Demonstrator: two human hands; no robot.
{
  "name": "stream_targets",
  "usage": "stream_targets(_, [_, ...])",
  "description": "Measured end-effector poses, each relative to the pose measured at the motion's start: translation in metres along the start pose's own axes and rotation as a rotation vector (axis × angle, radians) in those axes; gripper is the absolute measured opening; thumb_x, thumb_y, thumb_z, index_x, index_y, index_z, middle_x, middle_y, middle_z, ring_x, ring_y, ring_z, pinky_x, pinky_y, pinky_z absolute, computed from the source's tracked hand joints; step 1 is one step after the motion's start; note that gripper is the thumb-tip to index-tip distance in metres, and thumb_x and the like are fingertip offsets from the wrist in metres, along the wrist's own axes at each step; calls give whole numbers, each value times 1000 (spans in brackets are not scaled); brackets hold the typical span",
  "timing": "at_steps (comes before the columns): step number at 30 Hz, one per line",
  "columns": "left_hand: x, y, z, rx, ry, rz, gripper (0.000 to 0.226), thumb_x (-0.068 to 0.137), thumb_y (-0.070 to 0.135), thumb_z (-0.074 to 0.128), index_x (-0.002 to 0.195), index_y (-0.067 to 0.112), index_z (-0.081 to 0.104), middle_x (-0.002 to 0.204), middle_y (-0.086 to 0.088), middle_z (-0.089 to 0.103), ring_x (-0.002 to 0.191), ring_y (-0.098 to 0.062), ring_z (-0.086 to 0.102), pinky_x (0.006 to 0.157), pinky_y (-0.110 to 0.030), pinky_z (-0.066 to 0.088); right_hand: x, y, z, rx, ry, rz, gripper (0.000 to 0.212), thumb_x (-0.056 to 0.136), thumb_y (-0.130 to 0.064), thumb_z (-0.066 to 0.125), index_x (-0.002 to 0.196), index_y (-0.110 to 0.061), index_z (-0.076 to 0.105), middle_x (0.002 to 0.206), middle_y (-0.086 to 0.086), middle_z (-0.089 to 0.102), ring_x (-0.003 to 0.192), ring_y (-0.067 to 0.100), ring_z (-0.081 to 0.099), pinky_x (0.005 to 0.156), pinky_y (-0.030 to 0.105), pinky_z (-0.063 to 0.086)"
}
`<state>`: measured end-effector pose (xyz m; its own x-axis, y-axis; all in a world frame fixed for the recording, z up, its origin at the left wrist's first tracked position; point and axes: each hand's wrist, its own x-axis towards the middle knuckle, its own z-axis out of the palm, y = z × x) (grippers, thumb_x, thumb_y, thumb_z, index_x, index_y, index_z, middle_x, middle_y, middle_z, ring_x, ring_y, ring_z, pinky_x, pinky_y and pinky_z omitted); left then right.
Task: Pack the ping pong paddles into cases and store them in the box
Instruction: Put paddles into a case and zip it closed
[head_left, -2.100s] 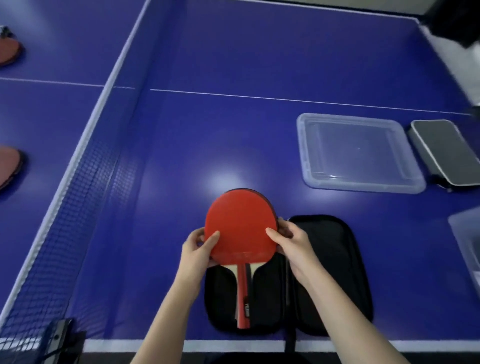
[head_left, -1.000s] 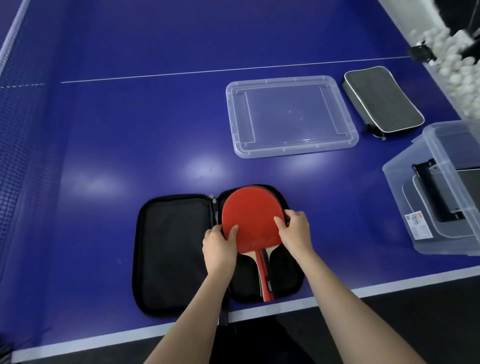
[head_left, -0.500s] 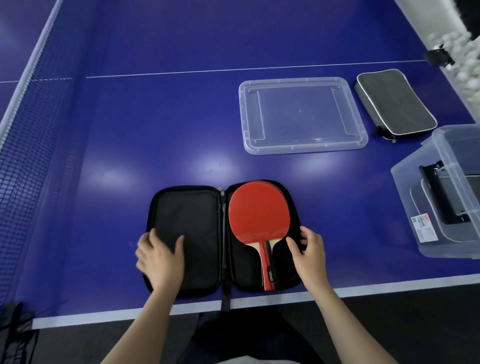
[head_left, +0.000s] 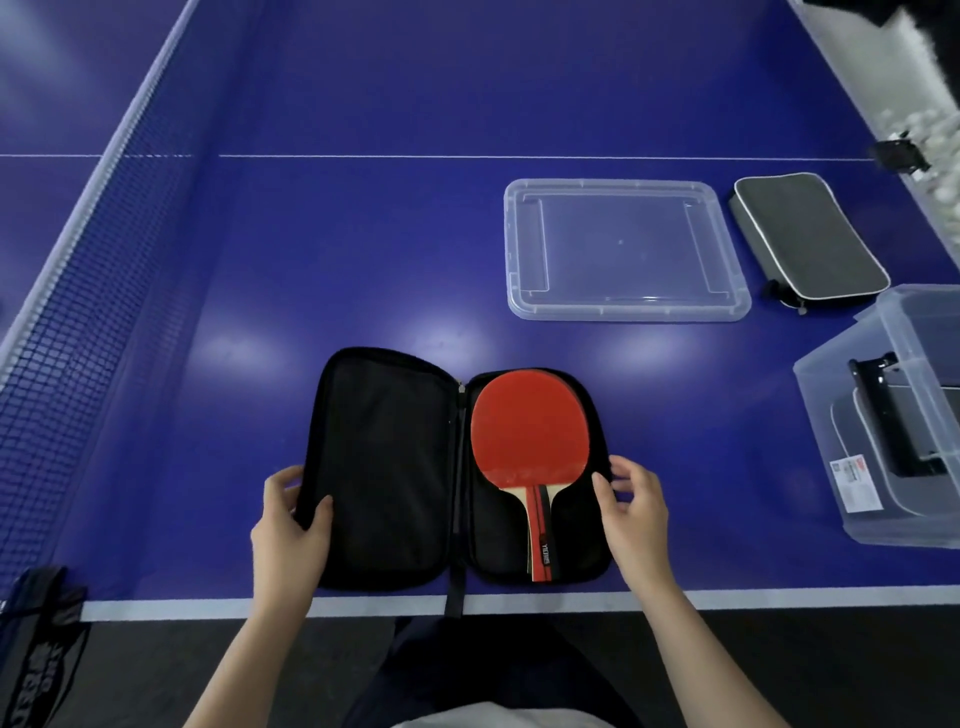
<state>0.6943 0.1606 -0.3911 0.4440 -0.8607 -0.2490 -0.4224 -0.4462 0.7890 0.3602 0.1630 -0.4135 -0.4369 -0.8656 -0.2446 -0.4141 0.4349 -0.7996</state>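
A black zip case (head_left: 384, 467) lies open flat near the table's front edge. The red paddle (head_left: 527, 431) rests in its right half, handle pointing toward me. My left hand (head_left: 291, 519) grips the outer edge of the case's left flap, thumb on top and fingers beneath. My right hand (head_left: 631, 506) is at the case's right rim, fingers spread, thumb touching the rim and holding nothing. A clear plastic box (head_left: 883, 519) stands at the right edge with dark cases inside.
The box's clear lid (head_left: 623, 249) lies upside down at mid-table. A closed grey case (head_left: 810, 239) sits to the right of it. The net (head_left: 78, 312) runs along the left. A dark bag (head_left: 36, 649) hangs below the table's front left corner.
Both hands laid the paddle into the case's right half and let go. My left hand moved to the left flap and now grips its outer edge; my right hand stays by the right rim.
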Motion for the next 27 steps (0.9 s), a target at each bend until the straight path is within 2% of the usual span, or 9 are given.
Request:
stream_targets(4, [-35,42,9,3,-65,213,46,86,15,67,108,48,45,99,32,60,92,11,57,72,-12,43,8,-42,3,146,-162,-44,18,93,-29,59,110,-25,62,109,-10,64,98,0,60,76,10,46])
stream_targets(6, [-53,60,24,16,-151,280,45,84,22,69,112,47,45,103,35,58,95,13,55,74,-12,45,9,-66,7,206,-308,-39,16,94,-35,57,104,-26,66,103,-10,68,99,4,63,83,13,48])
stream_targets(8, [-69,74,41,39,-242,326,45,83,31,69,120,42,44,110,28,55,99,9,54,76,-21,48,5,-88,12,250,-447,-30,24,94,-43,53,98,-25,68,97,-6,72,94,10,67,87,23,51])
stream_targets(11, [-87,90,62,62,-365,427,55,78,52,62,127,40,41,118,29,44,108,4,49,79,-21,47,0,-102,12,314,-596,-45,40,90,-55,52,91,-18,68,86,3,71,86,18,69,81,26,54])
stream_targets(13, [-92,100,73,69,-433,470,62,75,65,55,131,42,39,124,33,38,115,5,44,82,-21,48,2,-102,3,335,-589,-55,36,88,-53,57,92,-19,68,85,2,71,87,18,69,81,29,55])
stream_targets(16, [-91,105,87,39,-566,545,63,80,64,54,135,36,41,132,32,36,123,8,39,96,-21,44,15,-90,-11,184,-502,-115,11,84,-32,70,95,-29,68,91,-13,73,90,0,67,78,16,51])
stream_targets(18, [-85,101,99,88,-612,591,61,84,59,55,138,33,41,138,28,34,128,9,33,106,-21,36,27,-77,-18,111,-422,-69,15,82,-18,71,94,-28,67,93,-10,73,90,4,67,80,24,53])
stream_targets(23, [-62,74,136,594,-532,619,84,84,71,43,152,34,12,160,12,3,147,-11,-1,117,-35,7,59,-33,-29,76,-325,119,17,83,-11,71,98,-18,67,96,-1,72,94,18,68,86,38,55])
stream_targets(27, [-57,58,163,837,-544,643,96,79,81,26,153,28,-6,159,4,-20,147,-20,-17,118,-40,-4,65,-5,-19,-28,-274,156,25,83,-20,72,105,-10,64,103,3,67,94,18,63,77,27,49])
